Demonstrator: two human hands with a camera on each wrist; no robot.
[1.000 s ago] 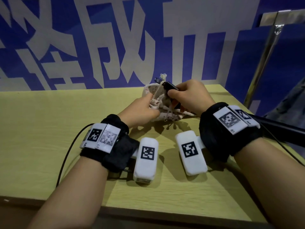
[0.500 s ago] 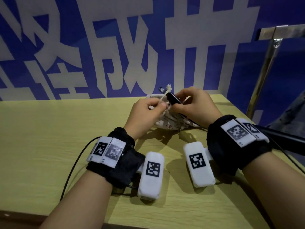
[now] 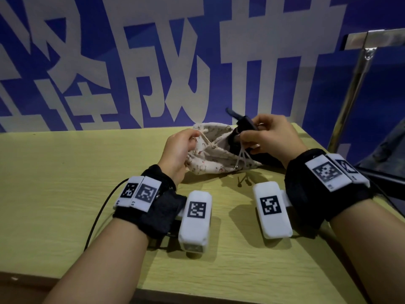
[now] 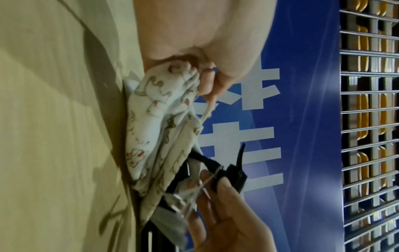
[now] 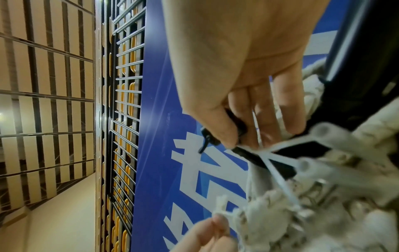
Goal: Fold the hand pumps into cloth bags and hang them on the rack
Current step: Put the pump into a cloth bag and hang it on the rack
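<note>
The pale wooden counter [image 3: 65, 183] carries a printed cloth bag [image 3: 210, 159] near its far edge, toward the right corner. A black hand pump [image 3: 243, 126] sticks out of the bag's mouth. The left hand [image 3: 177, 150] pinches the bag's rim and drawstring [image 4: 207, 109] between curled fingers. The right hand [image 3: 271, 137] grips the pump's top, fingers curled round it and a thin cord.

The scene is dimly and evenly lit from above. Soft shadows are cast on the table [image 3: 54, 172] beneath the forearms. Straight lines are bowed at the edges of the head view. Both wrist views are smeared by blur; the bag [image 5: 270, 221] is rendered out of focus up close.
</note>
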